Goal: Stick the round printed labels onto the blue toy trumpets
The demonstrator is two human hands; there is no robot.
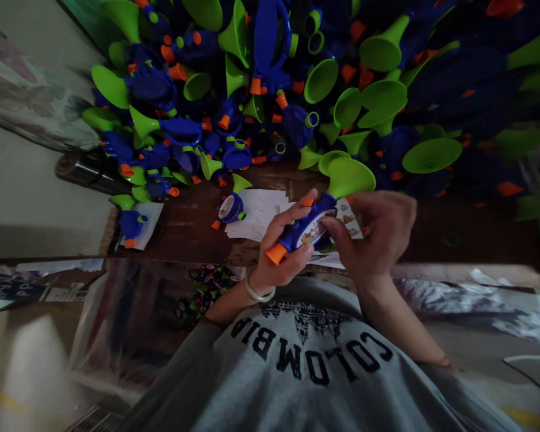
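My left hand point(281, 246) is wrapped round a blue toy trumpet point(288, 237) with a green bell and an orange mouthpiece. The mouthpiece points down toward me, and the bell tilts away to the upper right. On the trumpet's oval face lies a printed sticker point(312, 228). The thumb of my right hand point(375, 231) touches that sticker, while its other fingers, slightly blurred, are bent and apart from the thumb. Sheets of small stickers point(348, 221) lie under and beside the held trumpet, partly hidden by my hands.
A large heap of similar toy trumpets point(297, 123) fills the table's far side. One labelled trumpet point(229, 208) rests by white paper sheets point(256, 210); another trumpet point(130, 225) sits on paper at left. A dark cylinder point(87, 171) lies near the wall. More toys point(207, 288) are below the table edge.
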